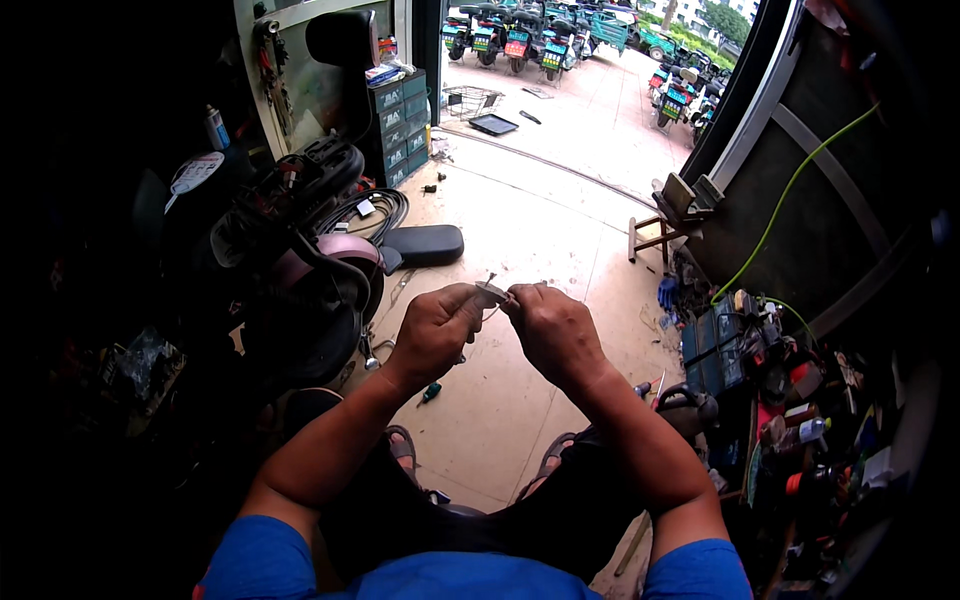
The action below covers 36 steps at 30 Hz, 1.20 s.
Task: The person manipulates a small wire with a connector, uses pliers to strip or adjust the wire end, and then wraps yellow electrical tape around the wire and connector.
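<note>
Both hands meet in front of me, raised above the pale tiled floor. My left hand [437, 328] is closed, its thumb and fingers pinching a small flat greyish part [492, 291] whose end sticks out toward my other hand. My right hand [549, 327] is closed too, fingertips pressed at the right end of the same part. A thin wire-like piece hangs just below, between the hands. What exactly the part is, I cannot make out, since the fingers cover most of it.
At left stands a partly dismantled scooter [325, 250], a black seat [425, 245] beside it. Stacked dark green boxes [392, 130] stand by the doorway. A small wooden stool [655, 237] is at right, above a cluttered shelf of tools and bottles [800, 435]. A screwdriver-like tool [430, 393] lies on the floor.
</note>
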Each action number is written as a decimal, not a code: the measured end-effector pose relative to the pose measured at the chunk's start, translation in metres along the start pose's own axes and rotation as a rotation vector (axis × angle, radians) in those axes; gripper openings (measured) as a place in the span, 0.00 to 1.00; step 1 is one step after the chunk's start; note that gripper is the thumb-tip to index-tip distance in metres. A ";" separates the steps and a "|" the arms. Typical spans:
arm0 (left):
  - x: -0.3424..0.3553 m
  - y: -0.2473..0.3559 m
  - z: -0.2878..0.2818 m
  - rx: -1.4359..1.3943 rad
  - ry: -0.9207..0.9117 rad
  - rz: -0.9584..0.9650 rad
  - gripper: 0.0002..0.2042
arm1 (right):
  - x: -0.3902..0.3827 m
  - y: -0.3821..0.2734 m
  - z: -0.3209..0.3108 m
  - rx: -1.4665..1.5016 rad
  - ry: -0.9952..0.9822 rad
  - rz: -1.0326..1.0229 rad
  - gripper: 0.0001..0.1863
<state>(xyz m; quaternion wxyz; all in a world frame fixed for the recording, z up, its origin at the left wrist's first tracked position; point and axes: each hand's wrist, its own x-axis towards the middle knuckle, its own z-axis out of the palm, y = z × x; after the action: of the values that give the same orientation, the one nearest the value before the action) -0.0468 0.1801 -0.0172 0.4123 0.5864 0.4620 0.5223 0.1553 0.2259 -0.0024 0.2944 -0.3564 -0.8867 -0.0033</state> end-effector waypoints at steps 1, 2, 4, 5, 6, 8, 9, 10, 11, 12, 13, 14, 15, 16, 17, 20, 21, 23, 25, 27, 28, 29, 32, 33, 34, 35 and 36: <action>-0.001 0.003 0.001 0.005 0.006 -0.004 0.12 | 0.000 0.000 -0.001 -0.005 0.005 -0.006 0.07; -0.001 0.005 0.001 0.010 0.013 -0.007 0.12 | 0.001 0.001 -0.001 -0.010 0.010 -0.012 0.07; -0.001 0.008 0.002 0.039 0.005 -0.010 0.12 | 0.001 0.003 -0.002 -0.027 0.030 -0.037 0.07; -0.001 0.009 0.002 0.053 0.001 -0.011 0.12 | 0.001 0.004 -0.002 -0.036 0.040 -0.049 0.08; -0.001 0.010 0.002 0.071 0.002 -0.015 0.12 | 0.001 0.005 -0.002 -0.038 0.031 -0.046 0.09; -0.002 0.011 0.001 0.108 0.004 -0.021 0.11 | 0.001 0.004 -0.002 -0.043 0.012 -0.038 0.09; -0.002 0.009 0.001 0.113 0.006 -0.002 0.11 | 0.001 0.004 -0.003 -0.045 0.002 -0.034 0.08; -0.002 0.005 0.001 0.117 0.009 0.017 0.11 | 0.001 0.004 -0.003 -0.048 -0.007 -0.031 0.06; -0.002 0.003 0.001 0.122 0.012 0.036 0.11 | 0.001 0.003 -0.004 -0.050 -0.017 -0.027 0.06; -0.001 0.004 0.002 0.128 0.017 0.041 0.11 | 0.000 0.004 -0.003 -0.050 -0.016 -0.025 0.06; -0.001 0.005 0.002 0.134 0.023 0.045 0.11 | -0.001 0.005 -0.002 -0.050 -0.014 -0.024 0.06; -0.001 0.006 0.003 0.140 0.028 0.050 0.11 | -0.001 0.005 -0.002 -0.049 -0.012 -0.023 0.07; -0.001 0.009 0.004 0.142 0.038 0.077 0.10 | -0.001 0.004 -0.003 -0.044 -0.014 -0.019 0.08; -0.002 0.012 0.005 0.144 0.047 0.104 0.09 | -0.001 0.003 -0.003 -0.038 -0.015 -0.015 0.10; -0.003 0.015 0.006 0.145 0.056 0.131 0.09 | -0.001 0.002 -0.003 -0.032 -0.017 -0.012 0.11; -0.008 0.025 0.013 0.094 0.041 0.114 0.09 | -0.001 0.000 0.000 0.048 0.030 -0.018 0.11; -0.009 0.030 0.015 0.229 0.089 0.234 0.13 | -0.001 -0.001 -0.001 0.068 0.032 -0.017 0.10; -0.010 0.029 0.019 0.318 0.155 0.316 0.14 | -0.001 -0.005 -0.004 0.110 0.034 -0.017 0.09; -0.009 0.032 0.020 0.420 0.216 0.353 0.14 | 0.000 -0.005 -0.003 0.133 0.062 -0.044 0.09; -0.009 0.028 0.017 0.461 0.269 0.356 0.14 | 0.000 -0.009 -0.003 0.156 0.075 -0.052 0.09; -0.009 0.026 0.016 0.482 0.295 0.355 0.14 | 0.001 -0.013 -0.004 0.167 0.074 -0.046 0.10; -0.008 0.024 0.016 0.460 0.339 0.441 0.15 | 0.002 -0.016 -0.005 0.179 0.072 -0.041 0.10; -0.011 0.032 0.018 0.414 0.319 0.412 0.15 | 0.005 -0.015 -0.003 0.227 0.090 -0.066 0.11; -0.010 0.031 0.018 0.399 0.324 0.428 0.16 | 0.005 -0.017 -0.004 0.256 0.082 -0.034 0.11; -0.009 0.031 0.018 0.385 0.330 0.444 0.16 | 0.004 -0.020 -0.004 0.285 0.073 -0.001 0.11; -0.008 0.031 0.018 0.371 0.335 0.460 0.17 | 0.004 -0.024 -0.005 0.314 0.065 0.031 0.11; -0.008 0.032 0.018 0.358 0.338 0.456 0.17 | 0.004 -0.028 -0.006 0.346 0.068 0.042 0.11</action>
<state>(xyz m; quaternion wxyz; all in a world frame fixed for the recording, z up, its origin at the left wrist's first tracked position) -0.0250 0.1651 0.0100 0.0930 0.6427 0.4652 0.6016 0.1387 0.2063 0.0108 0.3811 -0.3186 -0.8559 0.1438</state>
